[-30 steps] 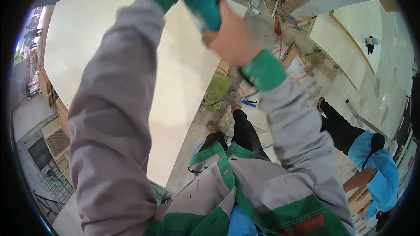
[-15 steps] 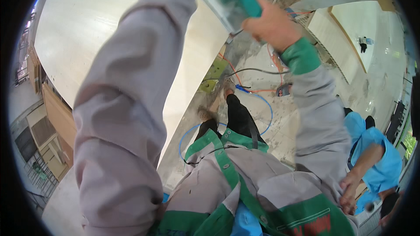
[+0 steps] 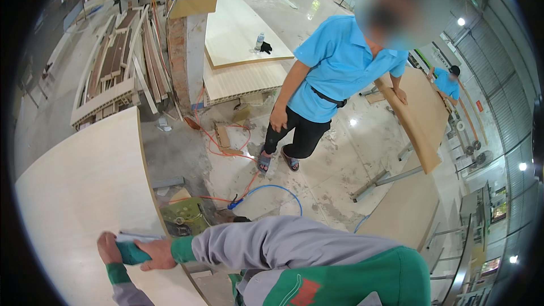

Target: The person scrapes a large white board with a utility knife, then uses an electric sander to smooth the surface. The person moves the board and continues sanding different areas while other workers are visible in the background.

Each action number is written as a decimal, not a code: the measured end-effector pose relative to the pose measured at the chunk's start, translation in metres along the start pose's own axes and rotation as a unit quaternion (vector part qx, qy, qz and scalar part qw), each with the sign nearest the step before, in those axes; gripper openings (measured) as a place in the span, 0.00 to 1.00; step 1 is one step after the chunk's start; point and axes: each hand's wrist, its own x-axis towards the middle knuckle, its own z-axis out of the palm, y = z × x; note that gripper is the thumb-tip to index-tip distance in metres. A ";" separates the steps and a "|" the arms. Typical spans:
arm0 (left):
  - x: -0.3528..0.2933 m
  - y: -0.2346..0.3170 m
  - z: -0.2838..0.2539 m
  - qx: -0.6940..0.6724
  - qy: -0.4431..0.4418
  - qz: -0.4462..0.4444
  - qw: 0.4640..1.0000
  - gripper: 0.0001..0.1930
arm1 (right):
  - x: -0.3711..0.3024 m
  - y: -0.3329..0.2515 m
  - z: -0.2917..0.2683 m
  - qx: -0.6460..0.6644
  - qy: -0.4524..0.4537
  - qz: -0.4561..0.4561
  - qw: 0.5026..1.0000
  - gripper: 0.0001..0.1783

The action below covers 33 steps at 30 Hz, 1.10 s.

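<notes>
A large pale wooden panel (image 3: 85,181) fills the lower left, and a teal hand-held power tool (image 3: 131,253) with a flat silvery base sits over it, close to the panel's right edge. My left hand (image 3: 107,248) is closed round the tool's left end. Its right end is gripped by my right hand (image 3: 160,254), fingers wrapped over the teal body. The exact kind of tool is hard to make out because my hands cover much of it. Both arms wear grey sleeves with green cuffs.
A person in a blue shirt (image 3: 331,68) stands ahead, one hand on a brown panel (image 3: 416,127). Pale boards (image 3: 241,34) carry a bottle (image 3: 259,42). Timber strips (image 3: 116,56) lie far left. A blue hose (image 3: 286,188) and orange cord (image 3: 211,146) cross the floor. Another person (image 3: 447,84) works farther right.
The view has swung to the right and up, bringing the blue-shirted person fully into sight. My hands and the teal tool now appear at the lower left, still together.
</notes>
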 end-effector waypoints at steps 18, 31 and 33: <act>-0.142 -0.016 -0.073 -0.066 0.128 -0.174 0.974 0.17 | -0.001 -0.026 0.103 -0.059 -0.131 -0.059 0.988 0.57; -0.086 -0.023 -0.058 -0.054 0.106 -0.169 0.978 0.17 | 0.026 -0.014 0.078 -0.041 -0.075 -0.065 0.994 0.52; -0.073 -0.019 -0.054 -0.048 0.104 -0.141 0.983 0.18 | 0.025 -0.014 0.067 -0.038 -0.061 -0.061 0.996 0.53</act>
